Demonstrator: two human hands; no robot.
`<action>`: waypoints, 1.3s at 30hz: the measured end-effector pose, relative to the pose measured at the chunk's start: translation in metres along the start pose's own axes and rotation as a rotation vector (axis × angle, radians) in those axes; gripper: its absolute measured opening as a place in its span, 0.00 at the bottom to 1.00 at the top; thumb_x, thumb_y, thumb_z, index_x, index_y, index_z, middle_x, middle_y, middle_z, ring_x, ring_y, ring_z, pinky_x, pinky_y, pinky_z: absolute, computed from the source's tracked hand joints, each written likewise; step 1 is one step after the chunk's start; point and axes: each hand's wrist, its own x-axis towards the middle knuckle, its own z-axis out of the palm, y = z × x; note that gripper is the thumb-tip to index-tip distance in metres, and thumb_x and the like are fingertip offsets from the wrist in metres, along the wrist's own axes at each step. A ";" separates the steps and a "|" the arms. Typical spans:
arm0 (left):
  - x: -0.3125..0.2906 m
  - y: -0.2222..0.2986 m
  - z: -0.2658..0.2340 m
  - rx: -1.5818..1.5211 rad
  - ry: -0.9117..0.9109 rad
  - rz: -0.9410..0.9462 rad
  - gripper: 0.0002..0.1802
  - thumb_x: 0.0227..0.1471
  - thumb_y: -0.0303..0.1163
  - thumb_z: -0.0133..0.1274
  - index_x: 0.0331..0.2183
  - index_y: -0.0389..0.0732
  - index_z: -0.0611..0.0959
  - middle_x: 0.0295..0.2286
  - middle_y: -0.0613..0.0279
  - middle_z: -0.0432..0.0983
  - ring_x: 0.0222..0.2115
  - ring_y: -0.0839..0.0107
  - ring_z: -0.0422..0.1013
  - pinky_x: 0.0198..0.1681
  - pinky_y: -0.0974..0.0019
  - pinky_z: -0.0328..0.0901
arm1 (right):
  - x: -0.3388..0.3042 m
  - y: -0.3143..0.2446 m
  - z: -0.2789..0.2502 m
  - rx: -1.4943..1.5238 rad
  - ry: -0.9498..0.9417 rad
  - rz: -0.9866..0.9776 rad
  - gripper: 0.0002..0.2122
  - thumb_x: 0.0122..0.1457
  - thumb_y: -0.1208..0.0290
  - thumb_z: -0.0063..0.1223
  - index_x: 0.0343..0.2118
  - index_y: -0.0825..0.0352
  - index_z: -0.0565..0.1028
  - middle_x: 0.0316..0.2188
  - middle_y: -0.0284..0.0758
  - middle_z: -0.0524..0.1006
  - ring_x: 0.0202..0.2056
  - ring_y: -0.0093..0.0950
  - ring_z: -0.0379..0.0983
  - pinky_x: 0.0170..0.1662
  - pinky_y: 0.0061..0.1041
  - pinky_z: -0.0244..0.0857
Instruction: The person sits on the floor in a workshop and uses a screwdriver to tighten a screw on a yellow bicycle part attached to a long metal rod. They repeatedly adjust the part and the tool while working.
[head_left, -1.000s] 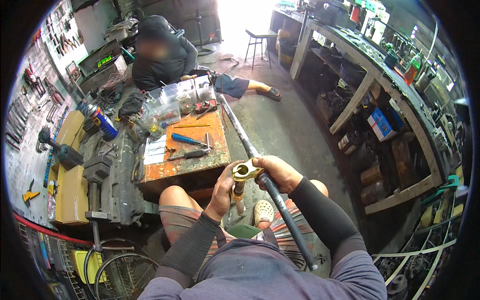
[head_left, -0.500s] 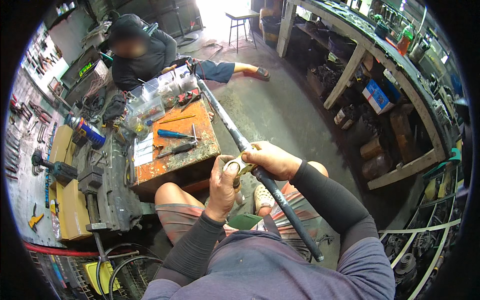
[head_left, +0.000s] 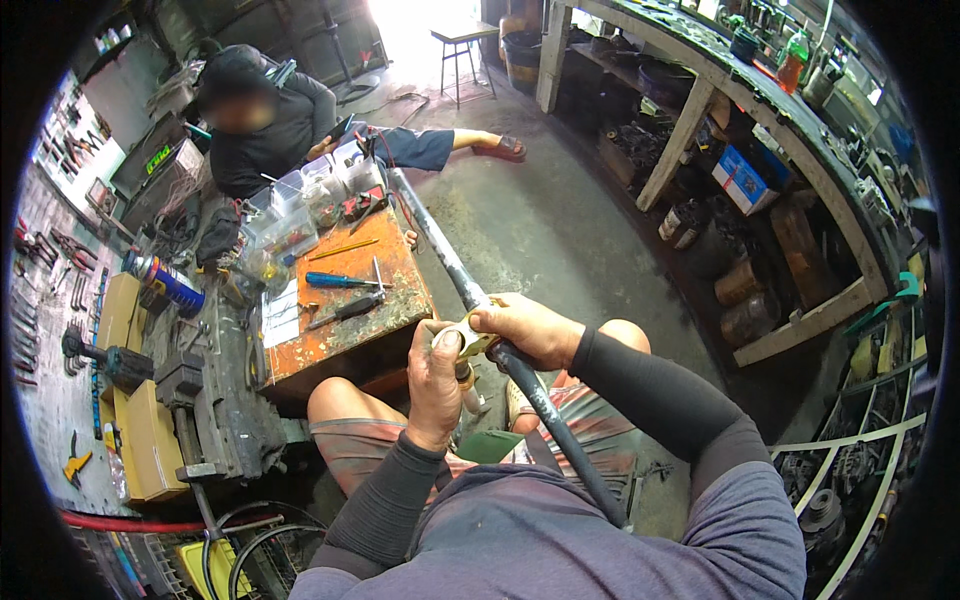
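A long dark metal bar (head_left: 440,240), its paint worn to grey and white in patches, slants from beside the orange work surface down past my lap. Over its middle sits a gold-coloured metal fitting (head_left: 470,338) with a rounded end. Closed around the fitting's left side, my left hand (head_left: 434,388) has its thumb pressed on top. My right hand (head_left: 535,333) grips the other side, thumb on the fitting, right by the bar. Below the left fingers a brownish cylindrical piece (head_left: 463,370) sticks out; its join with the fitting is hidden.
The orange surface (head_left: 390,290) carries a blue-handled screwdriver (head_left: 340,281), a black-handled tool (head_left: 350,308), a pencil (head_left: 345,248) and clear plastic boxes (head_left: 285,225). A person (head_left: 270,120) sits beyond it. A bench vise (head_left: 185,380) stands left; a timber-framed bench (head_left: 690,140) runs along the right.
The view has shifted slightly, and my hands with the fitting appear a little farther left and lower. The fitting looks slightly turned; both hands keep their grip.
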 end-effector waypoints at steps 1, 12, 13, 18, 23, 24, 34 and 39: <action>-0.001 0.001 0.001 -0.034 0.007 -0.026 0.11 0.70 0.40 0.51 0.41 0.43 0.77 0.34 0.66 0.77 0.32 0.79 0.73 0.37 0.72 0.70 | -0.001 0.005 0.001 0.006 0.017 -0.006 0.14 0.66 0.63 0.59 0.45 0.69 0.80 0.38 0.31 0.81 0.38 0.19 0.73 0.43 0.24 0.70; -0.004 -0.001 -0.009 0.238 -0.086 0.148 0.28 0.71 0.58 0.52 0.48 0.40 0.77 0.38 0.65 0.77 0.38 0.78 0.72 0.41 0.67 0.70 | 0.016 0.011 -0.030 -0.147 -0.055 0.066 0.19 0.67 0.58 0.59 0.51 0.70 0.78 0.41 0.31 0.80 0.39 0.19 0.71 0.44 0.22 0.65; -0.002 -0.002 -0.012 0.436 -0.081 0.276 0.35 0.67 0.64 0.54 0.51 0.38 0.77 0.40 0.63 0.78 0.41 0.74 0.74 0.45 0.65 0.71 | 0.010 0.007 -0.024 -0.135 -0.055 0.076 0.19 0.67 0.58 0.58 0.50 0.70 0.78 0.41 0.30 0.80 0.40 0.19 0.71 0.45 0.22 0.65; 0.009 -0.012 -0.027 0.333 -0.273 0.218 0.32 0.59 0.33 0.70 0.61 0.38 0.77 0.49 0.56 0.82 0.50 0.72 0.76 0.56 0.64 0.72 | -0.005 0.010 -0.021 -0.011 0.001 0.073 0.19 0.69 0.61 0.57 0.53 0.72 0.77 0.44 0.31 0.81 0.43 0.19 0.72 0.48 0.22 0.66; 0.009 -0.020 -0.029 0.220 -0.297 0.168 0.37 0.58 0.30 0.71 0.65 0.37 0.75 0.53 0.56 0.81 0.54 0.73 0.74 0.58 0.65 0.71 | -0.006 -0.004 -0.011 -0.266 0.051 -0.047 0.24 0.67 0.56 0.62 0.54 0.73 0.75 0.44 0.31 0.80 0.44 0.18 0.72 0.49 0.23 0.68; 0.006 -0.015 -0.026 0.196 -0.293 0.197 0.38 0.58 0.34 0.71 0.65 0.36 0.74 0.53 0.56 0.80 0.54 0.73 0.74 0.58 0.65 0.70 | -0.008 -0.008 -0.010 -0.340 0.054 -0.074 0.25 0.66 0.55 0.63 0.54 0.73 0.75 0.44 0.31 0.80 0.44 0.18 0.72 0.49 0.23 0.68; -0.012 -0.020 0.003 0.159 0.081 0.314 0.33 0.65 0.57 0.61 0.52 0.36 0.78 0.41 0.59 0.79 0.42 0.72 0.74 0.47 0.65 0.70 | -0.006 -0.009 0.008 -0.520 0.097 -0.213 0.22 0.65 0.56 0.65 0.49 0.72 0.77 0.36 0.31 0.79 0.37 0.20 0.72 0.41 0.27 0.70; 0.013 -0.018 0.001 0.318 0.205 0.416 0.19 0.67 0.43 0.50 0.44 0.35 0.79 0.36 0.59 0.77 0.37 0.71 0.72 0.44 0.62 0.69 | 0.012 -0.003 0.017 -0.564 0.244 -0.267 0.18 0.64 0.58 0.62 0.42 0.72 0.79 0.30 0.34 0.79 0.33 0.21 0.72 0.38 0.29 0.70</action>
